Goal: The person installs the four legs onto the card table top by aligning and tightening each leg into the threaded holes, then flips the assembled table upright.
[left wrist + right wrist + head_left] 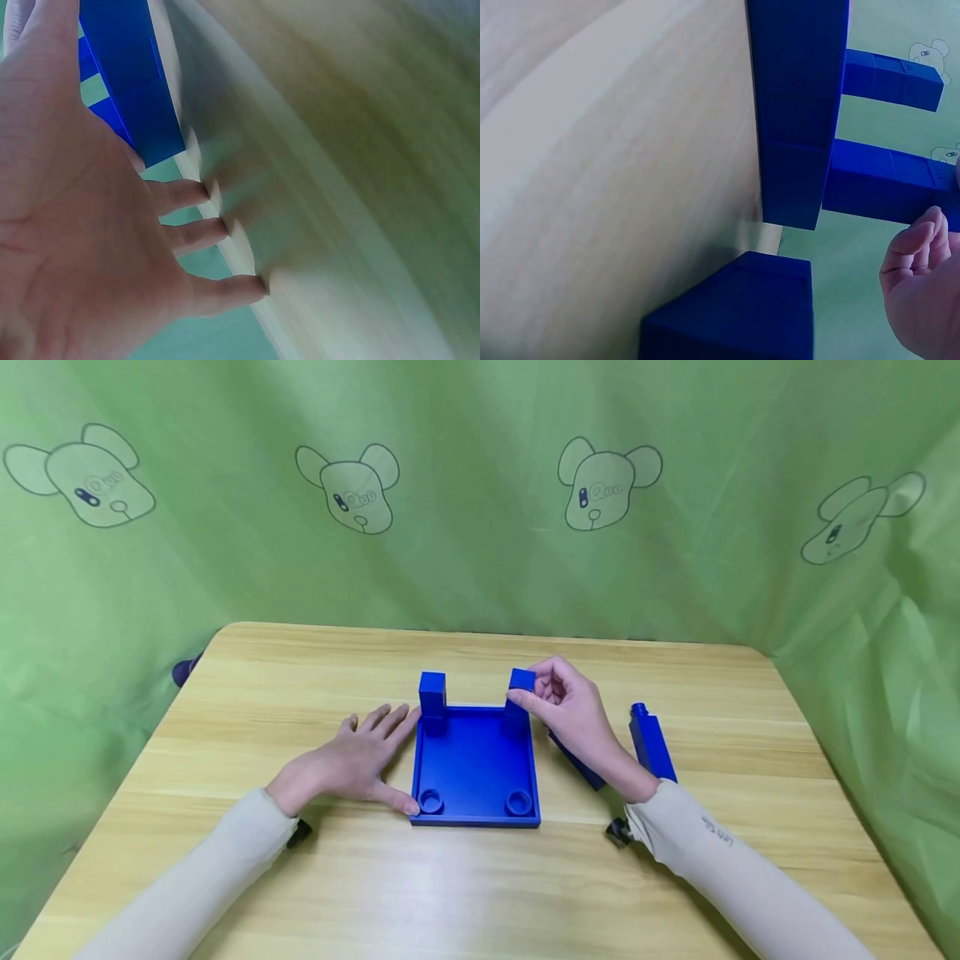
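A blue square panel (476, 772) with a raised rim lies on the table. Blue square legs stand upright at its two far corners, the left leg (432, 693) and the right leg (522, 679). Round sockets show at the near corners, one of them the left socket (431, 801). My left hand (348, 766) lies spread beside the panel's left side, its thumb at the near-left corner; the left wrist view shows several fingertips on the table. With thumb and fingers, my right hand (576, 710) pinches the upper part of the far-right leg, seen also in the right wrist view.
Right of the panel lie two loose blue legs: one leg (652, 745) with a round peg at its end, and another leg (577, 762) partly under the right hand. Green curtains (480, 568) with mouse-like drawings hang behind the wooden table (450, 893).
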Action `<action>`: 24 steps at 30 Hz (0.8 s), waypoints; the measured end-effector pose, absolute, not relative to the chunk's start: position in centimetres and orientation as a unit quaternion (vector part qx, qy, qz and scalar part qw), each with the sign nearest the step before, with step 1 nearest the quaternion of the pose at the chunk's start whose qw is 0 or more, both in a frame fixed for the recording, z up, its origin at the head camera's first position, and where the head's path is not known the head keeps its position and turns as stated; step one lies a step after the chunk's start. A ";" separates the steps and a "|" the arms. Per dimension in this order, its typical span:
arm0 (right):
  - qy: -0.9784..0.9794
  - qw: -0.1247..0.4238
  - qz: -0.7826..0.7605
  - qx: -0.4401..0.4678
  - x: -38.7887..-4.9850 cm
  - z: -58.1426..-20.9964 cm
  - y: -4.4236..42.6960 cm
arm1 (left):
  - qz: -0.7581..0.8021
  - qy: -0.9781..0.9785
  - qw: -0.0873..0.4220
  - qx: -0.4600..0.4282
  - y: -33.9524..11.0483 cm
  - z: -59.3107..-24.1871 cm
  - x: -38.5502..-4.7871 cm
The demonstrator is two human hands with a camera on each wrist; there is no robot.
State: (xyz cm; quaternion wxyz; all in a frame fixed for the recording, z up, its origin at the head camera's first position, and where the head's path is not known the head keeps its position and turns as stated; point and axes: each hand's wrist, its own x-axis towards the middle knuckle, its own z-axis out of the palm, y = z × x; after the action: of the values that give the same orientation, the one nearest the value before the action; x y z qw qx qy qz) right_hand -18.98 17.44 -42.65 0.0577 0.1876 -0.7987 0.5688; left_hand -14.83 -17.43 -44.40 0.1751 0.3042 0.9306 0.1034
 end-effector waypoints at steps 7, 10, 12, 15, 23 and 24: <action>-0.799 0.067 0.566 0.190 -18.9 -42.7 17.4 | 0.105 0.931 0.175 0.302 -17.5 -44.4 -14.8; -0.809 0.076 0.552 0.187 -18.8 -42.6 17.3 | 0.103 0.931 0.175 0.303 -17.5 -44.4 -14.7; -0.815 0.081 0.542 0.188 -18.8 -42.6 17.3 | 0.104 0.931 0.173 0.305 -17.6 -44.4 -14.7; -0.817 0.085 0.536 0.194 -18.8 -42.7 17.2 | 0.102 0.931 0.173 0.306 -17.5 -44.5 -14.8; -0.822 0.093 0.519 0.216 -19.0 -42.7 17.0 | 0.098 0.931 0.175 0.304 -17.3 -44.5 -14.8; -0.824 0.093 0.517 0.214 -19.1 -42.7 17.0 | 0.100 0.931 0.173 0.305 -17.3 -44.5 -14.8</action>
State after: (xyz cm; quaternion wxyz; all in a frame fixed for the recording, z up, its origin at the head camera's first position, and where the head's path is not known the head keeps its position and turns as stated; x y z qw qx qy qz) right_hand -19.07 16.99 -42.66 0.0925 0.2144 -0.8236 0.5169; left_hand -14.83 -17.31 -44.51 0.1727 0.3045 0.9314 0.1002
